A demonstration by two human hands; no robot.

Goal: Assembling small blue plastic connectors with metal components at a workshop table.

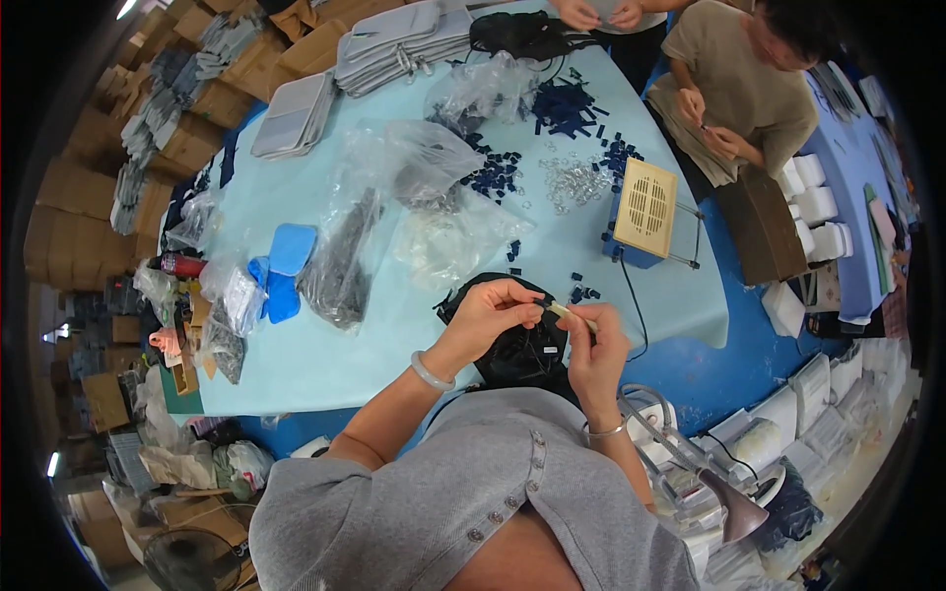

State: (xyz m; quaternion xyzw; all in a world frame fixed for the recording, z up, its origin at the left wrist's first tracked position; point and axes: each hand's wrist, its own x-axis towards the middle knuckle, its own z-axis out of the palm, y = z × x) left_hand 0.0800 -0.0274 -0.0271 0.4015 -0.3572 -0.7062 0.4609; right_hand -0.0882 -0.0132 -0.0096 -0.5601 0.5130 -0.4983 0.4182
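Observation:
My left hand point(489, 320) is closed in a pinch, with a small dark blue piece point(542, 301) at its fingertips. Close against it, my right hand point(597, 357) grips a slim pale yellow stick-like thing point(562, 311) whose tip meets the dark piece; its exact kind is too small to tell. Under both hands lies a black fabric bag point(514, 360) with cords and a small white label, partly covered by my fingers. A few dark blue pieces point(583, 294) rest on the table just beyond my right hand.
On the pale blue tabletop point(286, 369) lie clear plastic bags point(448, 236), piles of dark blue tabs point(567, 108), clear rings point(576, 182) and grey stacked pouches point(296, 113). A cream-and-blue box point(645, 212) trails a cord at right. Another person point(749, 89) works at the far right.

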